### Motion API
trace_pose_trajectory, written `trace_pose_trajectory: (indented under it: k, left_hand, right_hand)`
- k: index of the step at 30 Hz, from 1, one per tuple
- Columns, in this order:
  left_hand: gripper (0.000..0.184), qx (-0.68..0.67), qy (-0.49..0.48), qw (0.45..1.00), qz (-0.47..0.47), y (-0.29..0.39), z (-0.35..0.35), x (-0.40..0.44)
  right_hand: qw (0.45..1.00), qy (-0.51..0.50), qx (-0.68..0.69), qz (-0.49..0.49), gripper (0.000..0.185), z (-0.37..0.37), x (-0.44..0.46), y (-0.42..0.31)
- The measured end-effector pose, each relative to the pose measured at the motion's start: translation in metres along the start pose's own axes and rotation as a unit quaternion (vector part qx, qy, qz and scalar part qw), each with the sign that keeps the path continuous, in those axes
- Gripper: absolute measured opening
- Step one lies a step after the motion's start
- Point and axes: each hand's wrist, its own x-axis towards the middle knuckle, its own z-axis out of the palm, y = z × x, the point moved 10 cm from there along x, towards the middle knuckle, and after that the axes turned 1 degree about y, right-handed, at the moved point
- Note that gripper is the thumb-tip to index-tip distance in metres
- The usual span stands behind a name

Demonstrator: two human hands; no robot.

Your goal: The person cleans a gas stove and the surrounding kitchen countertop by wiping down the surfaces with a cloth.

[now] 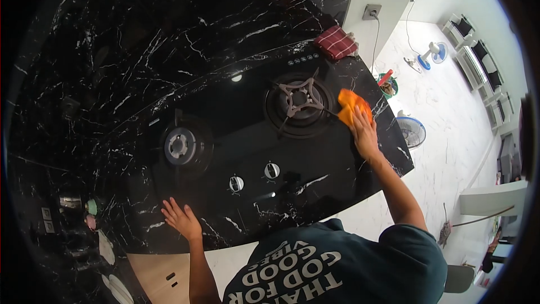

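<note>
On the right side of the black glass cooktop (242, 135), my right hand (364, 135) presses on an orange cloth (351, 104), its fingers over the cloth's lower part. The cloth lies just right of the right burner (302, 98), which carries a metal pan support. My left hand (183, 220) rests with spread fingers on the black marble counter (236, 225) near its front edge, holding nothing. Above it is the left burner (180, 146), with no pan support over it. Two control knobs (236, 183) sit between the burners, toward the front.
A folded red striped cloth (336, 43) lies at the counter's back right corner. Beyond the right edge, a green bin (388, 85) and a fan (411, 132) stand on the white floor. A wall socket (372, 12) holds a plugged cord.
</note>
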Motion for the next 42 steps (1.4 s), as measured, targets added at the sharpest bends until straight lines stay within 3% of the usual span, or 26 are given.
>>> trace_pose_trajectory:
  k: [6, 8, 9, 10, 11, 12, 13, 16, 18, 19, 21, 22, 24, 25, 27, 29, 32, 38, 42]
  left_hand:
    - [0.060, 0.008, 0.011, 1.000, 0.004, -0.010, 0.008, 0.001]
    - [0.059, -0.028, 0.013, 0.999, 0.010, -0.012, 0.011, 0.001]
    - [0.058, -0.046, 0.011, 0.999, 0.010, -0.017, 0.011, 0.001]
    - [0.054, -0.081, 0.012, 0.997, 0.015, -0.015, 0.000, -0.001]
    - [0.051, -0.158, 0.040, 0.986, 0.039, -0.021, -0.005, -0.003]
    - [0.048, -0.234, 0.070, 0.968, 0.062, -0.028, -0.011, -0.008]
    - [0.043, -0.297, 0.094, 0.949, 0.054, -0.031, -0.026, -0.016]
    - [0.035, -0.389, 0.109, 0.913, 0.050, -0.041, -0.066, -0.040]
    - [0.034, -0.507, 0.088, 0.858, 0.018, -0.058, -0.071, -0.055]
    - [0.034, -0.516, 0.078, 0.853, 0.015, -0.063, -0.079, -0.061]
    - [0.034, -0.578, 0.058, 0.814, 0.005, -0.073, -0.088, -0.069]
    - [0.034, -0.577, 0.068, 0.814, -0.002, -0.080, -0.098, -0.074]
    - [0.036, -0.618, -0.002, 0.786, -0.027, -0.087, -0.102, -0.079]
    - [0.037, -0.637, -0.039, 0.769, -0.037, -0.092, -0.101, -0.080]
    - [0.038, -0.642, -0.044, 0.765, -0.035, -0.115, -0.102, -0.088]
    - [0.038, -0.687, -0.076, 0.722, -0.031, -0.133, -0.097, -0.099]
    - [0.041, -0.663, -0.077, 0.745, -0.014, -0.151, -0.096, -0.110]
    - [0.042, -0.601, -0.062, 0.796, 0.044, -0.153, -0.108, -0.101]
    - [0.043, -0.630, -0.133, 0.765, -0.009, -0.145, -0.091, -0.083]
  right_hand:
    - [0.998, -0.033, 0.057, 0.025, 0.051, 0.002, -0.120, -0.086]
    - [0.990, -0.048, 0.124, -0.043, 0.048, 0.010, -0.145, -0.135]
    - [0.990, -0.019, 0.081, -0.115, 0.035, 0.002, -0.158, -0.164]
    - [0.988, -0.021, 0.087, -0.125, 0.035, -0.004, -0.162, -0.180]
    - [0.953, -0.123, 0.275, -0.006, 0.028, 0.007, -0.163, -0.178]
    - [0.861, -0.224, 0.442, 0.113, 0.025, 0.021, -0.173, -0.185]
    - [0.785, -0.114, 0.600, 0.106, 0.029, -0.009, -0.163, -0.210]
    - [0.795, -0.029, 0.605, 0.017, 0.035, -0.068, -0.143, -0.267]
    - [0.824, -0.058, 0.564, 0.001, 0.037, -0.088, -0.148, -0.325]
    - [0.846, -0.033, 0.527, -0.080, 0.031, -0.086, -0.150, -0.355]
    - [0.856, 0.118, 0.401, -0.305, 0.032, -0.087, -0.169, -0.426]
    - [0.877, 0.028, 0.326, -0.352, 0.046, -0.049, -0.179, -0.454]
    - [0.899, -0.101, 0.138, -0.403, 0.055, 0.016, -0.209, -0.508]
    - [0.899, -0.182, 0.146, -0.370, 0.062, 0.054, -0.221, -0.511]
    - [0.906, -0.170, 0.156, -0.356, 0.062, 0.077, -0.223, -0.518]
    - [0.913, -0.164, 0.162, -0.338, 0.062, 0.095, -0.221, -0.523]
    - [0.927, -0.106, 0.045, -0.357, 0.071, 0.118, -0.222, -0.540]
    - [0.940, -0.097, 0.024, -0.326, 0.080, 0.143, -0.195, -0.593]
    - [0.941, -0.103, 0.017, -0.323, 0.080, 0.160, -0.172, -0.631]
